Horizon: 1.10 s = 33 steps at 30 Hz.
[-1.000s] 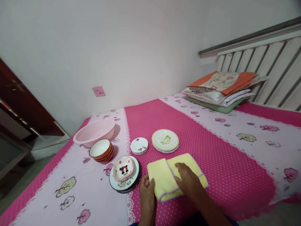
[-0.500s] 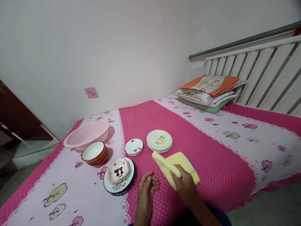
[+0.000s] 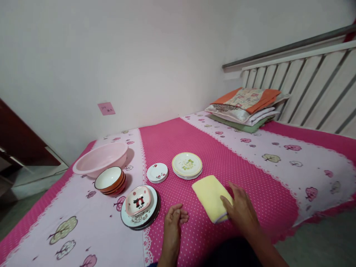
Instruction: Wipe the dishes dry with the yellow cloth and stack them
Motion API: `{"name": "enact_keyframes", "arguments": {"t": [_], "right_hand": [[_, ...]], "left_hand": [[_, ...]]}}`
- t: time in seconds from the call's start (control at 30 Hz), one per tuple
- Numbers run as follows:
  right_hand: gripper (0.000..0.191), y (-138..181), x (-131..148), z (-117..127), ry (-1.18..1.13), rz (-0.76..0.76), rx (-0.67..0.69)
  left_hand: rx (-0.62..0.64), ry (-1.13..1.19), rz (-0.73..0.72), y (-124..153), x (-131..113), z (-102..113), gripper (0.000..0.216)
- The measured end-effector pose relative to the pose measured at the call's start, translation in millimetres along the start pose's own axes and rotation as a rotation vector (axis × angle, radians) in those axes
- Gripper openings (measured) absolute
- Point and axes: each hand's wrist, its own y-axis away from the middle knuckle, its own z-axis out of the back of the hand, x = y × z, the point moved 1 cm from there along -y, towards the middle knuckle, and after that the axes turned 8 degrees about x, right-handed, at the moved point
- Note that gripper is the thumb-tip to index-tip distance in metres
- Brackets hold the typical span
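A folded yellow cloth [image 3: 210, 194] lies flat on the dotted pink strip of the bedspread. At its right edge is my right hand [image 3: 241, 208], the thumb touching the cloth and the other fingers spread past its side. My left hand [image 3: 172, 226] rests on the bed with fingers loosely bent, holding nothing. Left of it, a small cat-print dish [image 3: 138, 200] sits on a stack of larger plates [image 3: 128, 218]. Beyond my hands stand a stack of small flowered plates [image 3: 157, 172] and a stack of yellow-rimmed plates [image 3: 187, 164].
Nested orange bowls [image 3: 109, 180] stand by a pink basin [image 3: 101, 159] at the left of the bed. Cushions and folded bedding [image 3: 246, 107] are piled near the white slatted headboard [image 3: 311, 81]. A pink note [image 3: 106, 108] is stuck on the wall.
The yellow cloth, half unfolded in my right hand before, now lies folded over on the bed. My right hand has moved right and loosened its hold. My left hand has barely moved.
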Motion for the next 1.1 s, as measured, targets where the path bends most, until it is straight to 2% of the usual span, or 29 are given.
{"name": "enact_keyframes", "arguments": {"t": [0.07,0.13,0.27,0.37,0.47,0.6,0.7,0.8,0.9,1.0,1.1], "right_hand": [[0.057,1,10,-11,0.144,0.216,-0.006],[0.052,2,16,-31,0.278,0.381,0.044],[0.049,5,8,-72,0.345,0.416,0.187],[0.046,4,-2,-79,0.319,0.409,0.238],[0.043,-6,-8,-63,0.266,0.343,0.221],[0.055,-26,-21,-26,0.197,0.105,0.097],[0.046,-36,-29,-13,0.147,-0.046,0.133],[0.038,-36,-27,-15,0.06,-0.147,0.167],[0.037,-30,-13,-23,-0.094,-0.236,0.22],[0.044,-17,9,-28,-0.334,-0.295,0.341],[0.052,-1,38,-30,-0.571,-0.307,0.499]], "left_hand": [[-0.005,-0.015,-0.004,-1,1,0,0.041],[-0.009,-0.029,-0.008,-1,2,0,0.042],[-0.01,-0.042,-0.013,0,3,-2,0.043],[-0.012,-0.047,-0.014,0,3,-3,0.042],[-0.022,-0.05,-0.01,-2,3,-2,0.041],[-0.036,-0.05,-0.008,-3,5,-1,0.041],[-0.045,-0.049,0.002,-3,6,-1,0.043],[-0.021,-0.042,0.026,-5,7,-3,0.048],[0.041,-0.011,0.069,-6,7,-5,0.058],[0.104,0.032,0.124,-4,5,-7,0.067],[0.171,0.067,0.15,0,-1,-13,0.066]]}}
